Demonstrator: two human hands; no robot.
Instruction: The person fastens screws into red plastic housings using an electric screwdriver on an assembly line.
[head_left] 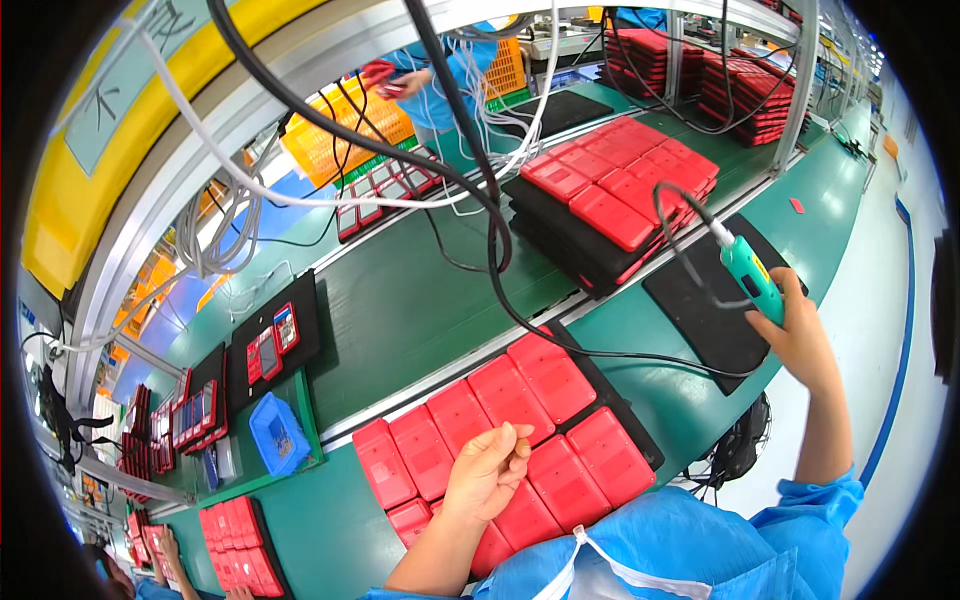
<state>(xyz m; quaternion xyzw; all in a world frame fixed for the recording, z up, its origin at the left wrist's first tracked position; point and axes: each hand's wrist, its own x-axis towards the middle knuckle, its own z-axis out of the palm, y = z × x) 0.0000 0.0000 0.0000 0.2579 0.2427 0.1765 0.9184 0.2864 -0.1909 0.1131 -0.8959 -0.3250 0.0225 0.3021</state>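
My right hand (802, 335) is wrapped round a teal electric screwdriver (750, 278), held at the right above a black mat (710, 300). A grey curved piece extends from the screwdriver's pale end. My left hand (490, 468) hovers over the near set of red plastic casings (510, 393), its fingers curled and thumb pressed against the index finger. Whatever is in that pinch, if anything, is too small to make out. The casings lie in rows on a black tray (618, 405), backs up, directly in front of me. My left forearm hides some of them.
A stack of trays with red casings (625, 185) stands beyond a metal rail. Black cables (500, 240) hang across the middle. A blue bin (278, 435) holds small parts at the left. Across the bench, a co-worker's hand (408, 84) holds a red item.
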